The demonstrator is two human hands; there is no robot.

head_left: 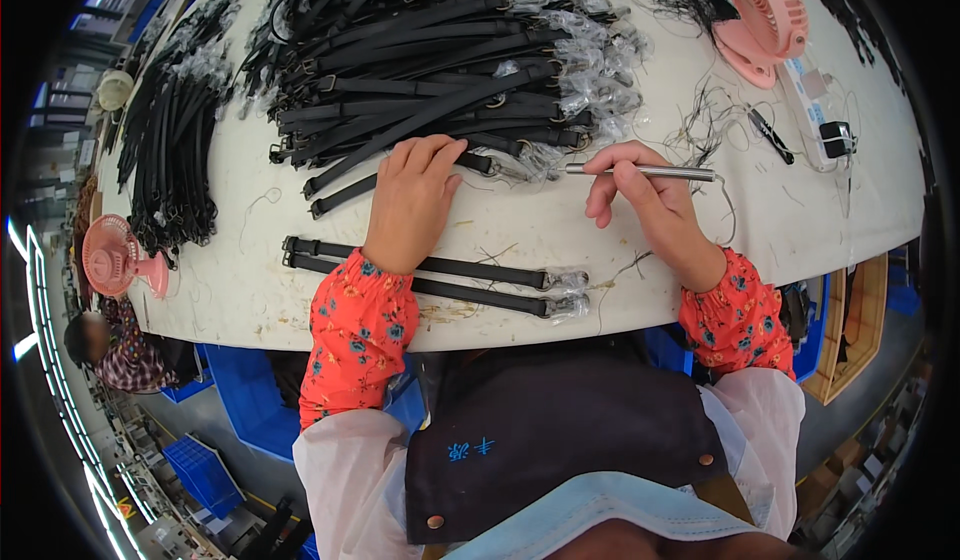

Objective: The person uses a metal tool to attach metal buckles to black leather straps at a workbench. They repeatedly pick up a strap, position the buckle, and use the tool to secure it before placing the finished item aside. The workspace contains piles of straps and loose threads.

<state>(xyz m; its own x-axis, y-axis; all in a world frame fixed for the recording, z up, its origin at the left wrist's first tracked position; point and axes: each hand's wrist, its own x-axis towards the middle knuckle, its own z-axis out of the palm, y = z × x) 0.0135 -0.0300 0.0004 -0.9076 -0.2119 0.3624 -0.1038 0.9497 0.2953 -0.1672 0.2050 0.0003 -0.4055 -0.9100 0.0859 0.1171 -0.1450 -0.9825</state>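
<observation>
My left hand [413, 192] rests over a black strap [477, 163] at the near edge of a big pile of straps [420, 90], its fingers curled down on it. That strap's right end has a metal clasp in clear plastic wrap [535, 165]. A slim silver pen-shaped tool [685, 173] with a thin cord is gripped in my right hand [650, 210], between thumb and fingers. Its narrow tip points left, close to the wrapped clasp; whether they touch I cannot tell. Nearer to me, two black straps [475, 271] lie side by side, partly beneath my left forearm.
More black straps [175, 150] are heaped at the left. A pink fan [110, 255] stands at the left edge, another pink fan [765, 20] at the back right. Beside the latter lie a power strip [805, 100], a black adapter [837, 140] and a small black tool [770, 137]. Thread scraps litter the white table [270, 315].
</observation>
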